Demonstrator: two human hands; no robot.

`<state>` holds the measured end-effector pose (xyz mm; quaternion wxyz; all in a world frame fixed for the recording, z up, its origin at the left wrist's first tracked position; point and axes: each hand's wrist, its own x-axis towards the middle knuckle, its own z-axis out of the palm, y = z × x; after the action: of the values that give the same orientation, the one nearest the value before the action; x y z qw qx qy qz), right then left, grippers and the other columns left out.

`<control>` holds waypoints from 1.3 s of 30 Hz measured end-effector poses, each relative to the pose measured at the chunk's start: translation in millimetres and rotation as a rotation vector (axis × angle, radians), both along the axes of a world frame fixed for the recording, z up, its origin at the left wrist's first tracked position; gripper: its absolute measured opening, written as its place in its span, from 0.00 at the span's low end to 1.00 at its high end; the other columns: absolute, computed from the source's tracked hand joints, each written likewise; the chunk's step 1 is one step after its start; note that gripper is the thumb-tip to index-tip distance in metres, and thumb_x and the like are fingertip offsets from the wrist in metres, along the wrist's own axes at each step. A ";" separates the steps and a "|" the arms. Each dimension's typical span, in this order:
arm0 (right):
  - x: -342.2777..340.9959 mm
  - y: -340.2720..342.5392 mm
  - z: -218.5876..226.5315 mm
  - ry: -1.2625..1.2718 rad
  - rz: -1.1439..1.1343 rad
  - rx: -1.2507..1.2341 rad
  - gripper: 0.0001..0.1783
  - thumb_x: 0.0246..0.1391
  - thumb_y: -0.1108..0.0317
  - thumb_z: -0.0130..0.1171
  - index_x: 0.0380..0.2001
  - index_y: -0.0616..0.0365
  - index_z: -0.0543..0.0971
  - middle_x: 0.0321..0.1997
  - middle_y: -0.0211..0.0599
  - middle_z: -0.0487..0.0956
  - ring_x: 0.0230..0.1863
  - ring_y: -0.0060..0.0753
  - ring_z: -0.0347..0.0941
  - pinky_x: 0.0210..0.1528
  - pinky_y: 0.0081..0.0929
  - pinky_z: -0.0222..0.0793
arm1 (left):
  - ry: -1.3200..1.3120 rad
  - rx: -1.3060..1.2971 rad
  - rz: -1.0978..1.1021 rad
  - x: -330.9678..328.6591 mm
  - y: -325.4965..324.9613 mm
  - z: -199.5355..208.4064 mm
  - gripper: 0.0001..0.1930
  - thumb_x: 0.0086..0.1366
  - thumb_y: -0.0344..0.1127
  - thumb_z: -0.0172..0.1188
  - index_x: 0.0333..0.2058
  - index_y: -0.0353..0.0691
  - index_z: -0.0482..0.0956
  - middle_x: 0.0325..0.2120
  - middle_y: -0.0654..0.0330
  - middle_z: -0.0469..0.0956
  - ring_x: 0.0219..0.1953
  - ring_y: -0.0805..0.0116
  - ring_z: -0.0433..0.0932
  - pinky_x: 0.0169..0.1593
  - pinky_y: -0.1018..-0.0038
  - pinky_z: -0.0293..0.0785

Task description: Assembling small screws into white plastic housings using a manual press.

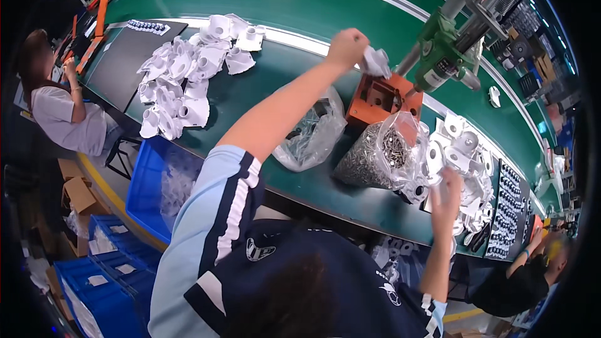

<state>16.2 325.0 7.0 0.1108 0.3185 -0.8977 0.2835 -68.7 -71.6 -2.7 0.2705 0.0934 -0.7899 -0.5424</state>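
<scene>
My left hand (348, 49) is stretched out over the far side of the green bench, fingers curled closed on a white molded plastic part (375, 63). That part is just above the back of an orange fixture block (374, 101), beneath a green drill press (436, 56). Lower right, my right hand (446, 189) reaches over a pile of white plastic parts (460, 145). Motion smears its fingers, so whether they grip anything does not show. Between my arms stands a clear bag of small metal screws (369, 159).
Another clear plastic bag (313, 134) lies left of the fixture. A heap of white parts (181, 78) covers the left bench. Black trays of small dark pieces (506, 213) are at the right. Blue bins (147, 181) stand below left. One person (69, 109) sits left, another (526, 275) right.
</scene>
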 end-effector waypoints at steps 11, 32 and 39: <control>49.0 -15.8 -34.6 -0.145 -0.023 0.160 0.28 0.39 0.80 0.57 0.48 0.56 0.70 0.65 0.46 0.53 0.65 0.52 0.47 0.63 0.40 0.48 | -0.114 -0.918 0.200 69.8 -128.4 3.3 0.23 0.51 0.41 0.60 0.46 0.40 0.70 0.39 0.45 0.72 0.44 0.47 0.70 0.48 0.60 0.67; 27.3 2.7 -20.9 -0.051 -0.027 0.006 0.16 0.38 0.73 0.64 0.32 0.59 0.69 0.56 0.47 0.66 0.54 0.48 0.64 0.51 0.33 0.61 | -1.012 -1.529 0.231 224.3 -192.6 -12.4 0.17 0.55 0.30 0.49 0.46 0.45 0.69 0.34 0.57 0.76 0.46 0.59 0.72 0.58 0.40 0.44; 18.1 12.1 0.7 -0.249 -0.114 -0.340 0.11 0.44 0.74 0.60 0.26 0.60 0.66 0.49 0.44 0.75 0.37 0.27 0.67 0.38 0.24 0.62 | -0.430 -0.880 0.176 218.6 -162.2 15.4 0.16 0.58 0.37 0.54 0.44 0.39 0.68 0.39 0.55 0.73 0.47 0.59 0.70 0.55 0.65 0.58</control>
<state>34.3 337.1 7.7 0.0670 0.2066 -0.8602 0.4613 149.9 -233.8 12.7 0.1600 0.1463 -0.9710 -0.1011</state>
